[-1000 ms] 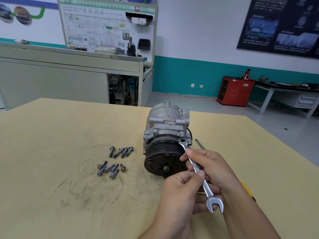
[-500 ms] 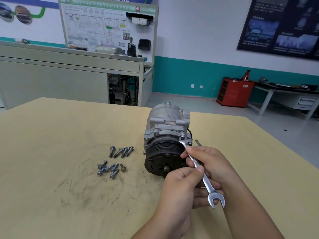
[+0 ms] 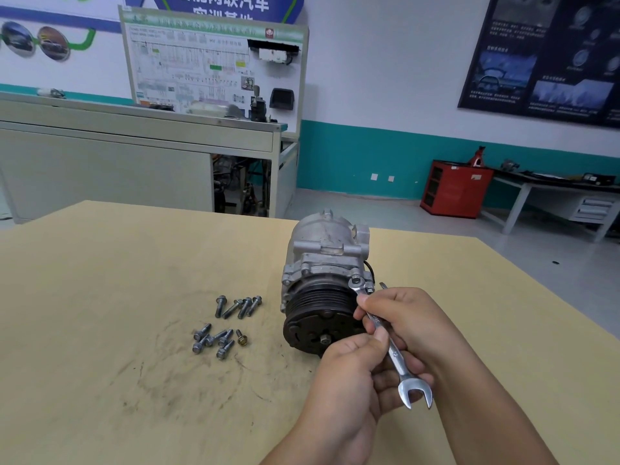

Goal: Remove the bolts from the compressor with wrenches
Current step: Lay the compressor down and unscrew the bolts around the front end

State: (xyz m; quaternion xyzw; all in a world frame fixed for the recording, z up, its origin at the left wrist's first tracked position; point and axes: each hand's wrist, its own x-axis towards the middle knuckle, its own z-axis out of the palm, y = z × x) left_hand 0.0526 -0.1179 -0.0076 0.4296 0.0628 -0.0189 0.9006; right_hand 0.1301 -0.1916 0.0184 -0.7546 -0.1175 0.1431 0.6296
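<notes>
We note a polished, glossy metal wrench (image 3: 385,333); the compressor (image 3: 327,253) housing is matt cast metal, its pulley face dull black; the table (image 3: 100,297) is matt, scuffed tan.

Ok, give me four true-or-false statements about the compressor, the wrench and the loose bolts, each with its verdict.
1. The left hand and the right hand both hold the silver open-ended wrench. True.
2. The wrench's far end sits at a bolt head on the grey metal compressor. True.
3. The loose steel bolts lie to the right of the compressor. False: they lie to its left.
4. The compressor is lifted off the pale yellow table. False: it rests on it.
</notes>
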